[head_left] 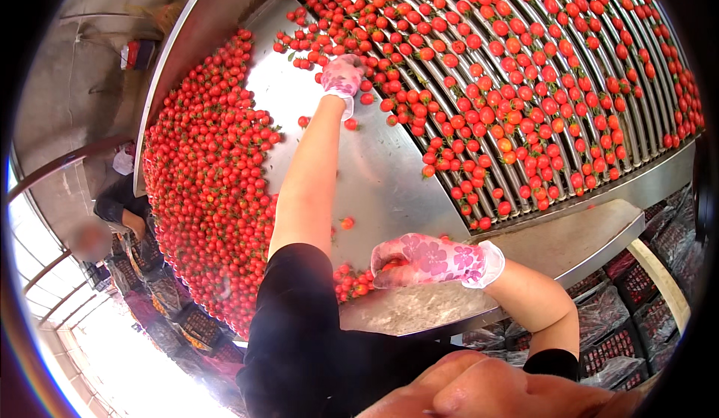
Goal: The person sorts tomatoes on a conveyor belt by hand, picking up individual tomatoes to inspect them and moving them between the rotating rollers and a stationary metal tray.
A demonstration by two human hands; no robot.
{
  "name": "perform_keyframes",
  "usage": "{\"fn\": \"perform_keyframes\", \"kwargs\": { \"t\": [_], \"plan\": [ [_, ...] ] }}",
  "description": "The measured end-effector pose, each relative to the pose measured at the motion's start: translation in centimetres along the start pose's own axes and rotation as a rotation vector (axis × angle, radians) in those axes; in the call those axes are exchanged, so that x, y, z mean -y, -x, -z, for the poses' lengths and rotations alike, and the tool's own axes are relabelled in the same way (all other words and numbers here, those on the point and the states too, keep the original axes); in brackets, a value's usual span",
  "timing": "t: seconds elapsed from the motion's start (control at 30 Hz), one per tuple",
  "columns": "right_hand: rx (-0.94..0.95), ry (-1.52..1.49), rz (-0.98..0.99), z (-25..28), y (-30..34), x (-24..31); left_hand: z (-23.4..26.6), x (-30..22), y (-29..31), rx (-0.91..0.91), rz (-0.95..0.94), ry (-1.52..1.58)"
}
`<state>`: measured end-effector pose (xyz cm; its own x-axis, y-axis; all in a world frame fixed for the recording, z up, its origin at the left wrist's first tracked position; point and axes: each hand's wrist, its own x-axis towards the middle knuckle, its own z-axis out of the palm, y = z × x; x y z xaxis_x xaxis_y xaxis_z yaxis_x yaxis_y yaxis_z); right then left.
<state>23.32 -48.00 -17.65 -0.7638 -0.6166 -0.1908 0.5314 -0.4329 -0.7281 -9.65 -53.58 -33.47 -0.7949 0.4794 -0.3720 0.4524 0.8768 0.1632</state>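
Note:
Cherry tomatoes (210, 156), red with some green stems, lie in a deep heap on the left of a metal tray (374, 171). More tomatoes (517, 103) are spread over the metal rollers (431, 81) at the right. My left hand (343, 76), in a thin pink flowered glove, reaches to the tomatoes at the rollers' left edge; its fingers are hidden. Nearer to me, my right hand (434, 259), gloved alike, curls at the tray's front edge with red tomato showing between thumb and fingers. A small group of tomatoes (348, 282) lies beside it.
A raised metal wall (168, 66) bounds the heap at the far left. Black crates (614, 350) of tomatoes with plastic film stand below at the right, more crates (198, 324) at the lower left. Another person (120, 201) is beyond the tray at the left.

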Motion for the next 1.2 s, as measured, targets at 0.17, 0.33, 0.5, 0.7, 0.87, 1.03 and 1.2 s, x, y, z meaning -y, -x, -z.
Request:
{"fn": "perform_keyframes", "kwargs": {
  "t": [0.17,0.33,0.5,0.7,0.87,1.03,1.2],
  "plan": [
    [0.011,-0.036,0.044,-0.4,-0.3,-0.8,1.5,-1.4,-2.4,-0.349,0.007,0.26],
    [0.029,-0.087,0.005,0.0,0.0,0.1,0.4,-4.7,-5.1,-0.077,-0.011,-0.15],
    [-0.018,-0.267,0.039,0.0,-0.7,-1.4,-0.1,-3.6,-3.0,0.022,0.02,-0.009],
    [-0.335,-0.636,0.211,-0.2,-1.5,-2.3,-2.7,1.6,9.9,0.032,0.14,1.791],
    [-1.027,-0.012,0.376,0.5,-1.9,-4.0,-2.0,-7.4,26.7,0.436,0.595,2.25],
    [-0.88,0.983,0.436,-1.6,-3.2,-3.8,0.2,-8.7,31.2,0.327,0.616,2.613],
    [-0.787,0.952,0.627,-1.4,-2.9,-2.6,-1.3,-4.4,32.7,0.211,0.582,2.72]
  ]
}}
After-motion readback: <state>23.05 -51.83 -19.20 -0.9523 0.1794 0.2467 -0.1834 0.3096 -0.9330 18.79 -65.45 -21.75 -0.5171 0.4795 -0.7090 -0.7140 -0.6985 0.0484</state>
